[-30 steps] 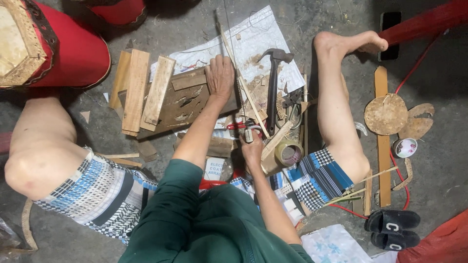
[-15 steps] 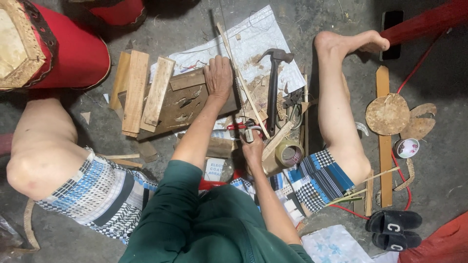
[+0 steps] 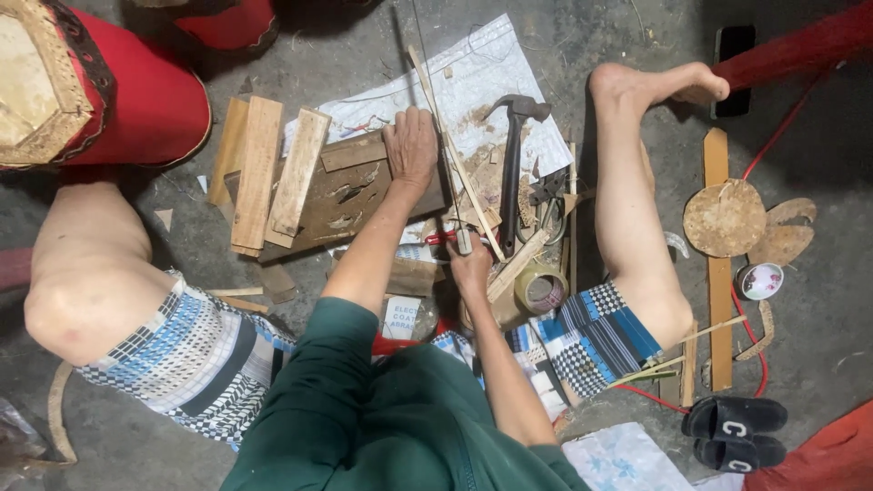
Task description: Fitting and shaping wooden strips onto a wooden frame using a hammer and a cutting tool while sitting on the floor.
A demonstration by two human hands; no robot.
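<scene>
Right hand (image 3: pixel 470 265): sitting at centre frame, fingers curling shut around a small metal-tipped tool (image 3: pixel 464 240), its tip pointing up toward the thin stick.
Left hand (image 3: pixel 411 145): lying above centre, fingers spreading flat and pressing down on the dark wooden board (image 3: pixel 350 195).
Thin stick (image 3: pixel 453 153): running diagonally from upper centre down to just right of the right hand, touching the right edge of the left hand.
Tape roll (image 3: pixel 541 289): resting just right of the right hand, beside a striped cloth.
Hammer (image 3: pixel 513 173): lying upright in the frame right of the stick, head at the top, on the white paper (image 3: pixel 473 82).
Wooden slats (image 3: pixel 273 173): stacking at the left end of the board, upper left of centre.
Floor (image 3: pixel 591 36): grey concrete carrying everything.
Round cork-like disc (image 3: pixel 725 218): sitting at the right, on a long wooden strip.
Black sandals (image 3: pixel 735 429): lying at the lower right.
Red drum (image 3: pixel 91 91): filling the upper left corner.
</scene>
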